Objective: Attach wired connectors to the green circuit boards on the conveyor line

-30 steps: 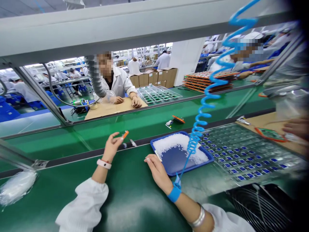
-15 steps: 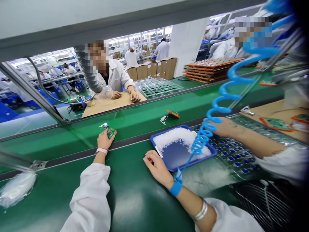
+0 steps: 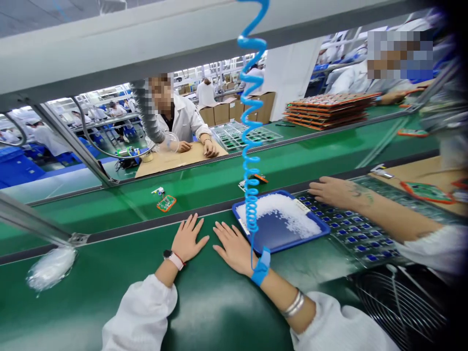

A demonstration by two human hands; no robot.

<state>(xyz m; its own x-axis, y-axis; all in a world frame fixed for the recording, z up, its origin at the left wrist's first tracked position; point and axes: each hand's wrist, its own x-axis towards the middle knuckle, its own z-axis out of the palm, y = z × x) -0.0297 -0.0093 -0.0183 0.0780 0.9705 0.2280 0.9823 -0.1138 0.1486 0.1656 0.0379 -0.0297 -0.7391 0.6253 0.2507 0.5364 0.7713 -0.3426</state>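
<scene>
My left hand (image 3: 187, 239) lies on the green tabletop (image 3: 210, 312), fingers spread and holding nothing. Just beyond its fingertips, a small orange-edged green circuit board (image 3: 167, 203) rests on the green belt (image 3: 120, 204), with a white connector piece (image 3: 158, 191) beside it. My right hand (image 3: 234, 248) is also flat and empty, close to the left edge of a blue tray (image 3: 268, 243). Small white pieces (image 3: 288, 214) are heaped in that tray. A blue wrist strap (image 3: 261, 267) circles my right wrist, joined to a coiled blue cord (image 3: 251, 131). Behind the cord sits another orange-edged board (image 3: 261, 178).
At right, a co-worker's hand (image 3: 331, 191) reaches over a clear tray of small blue parts (image 3: 360, 239). A fan guard (image 3: 400, 304) is near the front right. Stacked orange-edged panels (image 3: 329, 111) stand beyond the belt. A clear plastic bag (image 3: 51, 268) lies at left; a person (image 3: 183, 119) sits opposite.
My left hand has let go of the circuit board and come back right onto the tabletop. My right hand's curled fingers have straightened. The coiled cord has swung left.
</scene>
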